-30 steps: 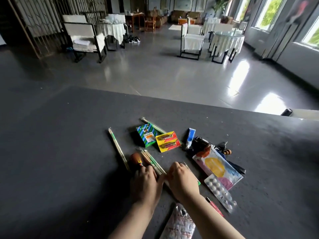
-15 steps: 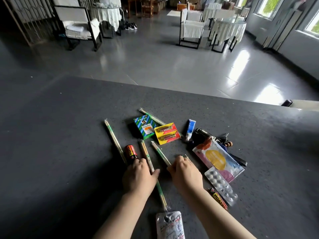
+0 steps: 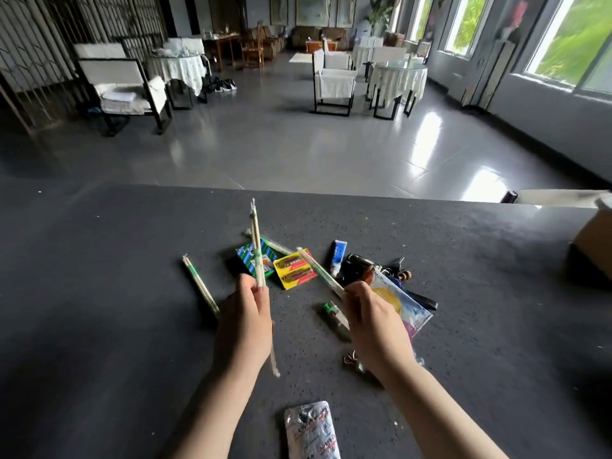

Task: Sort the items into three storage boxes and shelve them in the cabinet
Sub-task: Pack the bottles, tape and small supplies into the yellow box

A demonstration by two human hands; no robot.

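While both hands were raised above the dark table [image 3: 99, 293], the left hand [image 3: 245, 326] pinched a wrapped chopstick pair [image 3: 256, 256] held near upright, its long axis running away from the person. The right hand [image 3: 374, 326] gripped a second wrapped pair [image 3: 318, 271], angled up and to the left. A third wrapped pair [image 3: 200, 286] lay flat just left of the left hand, the nearer hand, its axis pointing away and slightly left. A fourth [image 3: 275, 245] appeared to lie beyond the green packet [image 3: 256, 260], partly hidden. A cardboard box [image 3: 592, 246], possibly a storage box, stood well apart at the right edge.
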